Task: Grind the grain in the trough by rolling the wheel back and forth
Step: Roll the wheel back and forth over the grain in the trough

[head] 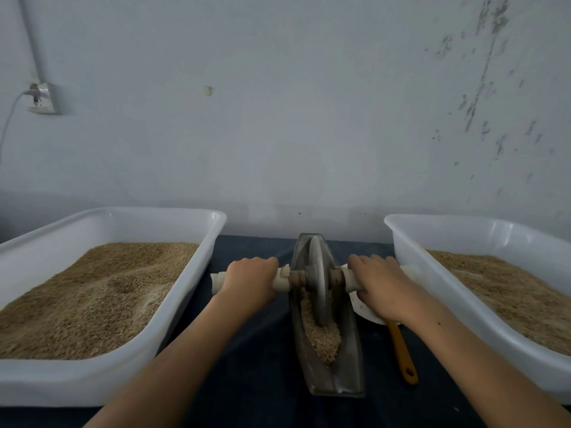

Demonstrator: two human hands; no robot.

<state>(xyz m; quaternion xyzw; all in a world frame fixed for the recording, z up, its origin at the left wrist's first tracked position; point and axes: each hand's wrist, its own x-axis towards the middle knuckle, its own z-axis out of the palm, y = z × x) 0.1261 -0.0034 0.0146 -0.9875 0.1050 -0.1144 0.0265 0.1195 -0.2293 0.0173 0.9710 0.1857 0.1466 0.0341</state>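
Observation:
A narrow boat-shaped metal trough (349, 362) lies lengthwise on the dark table between two tubs. A grey grinding wheel (318, 279) stands upright in its middle to far part, on a cloth-wrapped axle (285, 281). Tan grain (323, 338) lies heaped in the near half of the trough, in front of the wheel. My left hand (250, 278) grips the left end of the axle. My right hand (378, 284) grips the right end. Both arms reach forward over the table.
A white tub (197, 261) of grain stands at the left and another white tub (411, 251) of grain at the right. A white scoop with an orange handle (401, 353) lies just right of the trough, partly under my right wrist. A wall rises behind.

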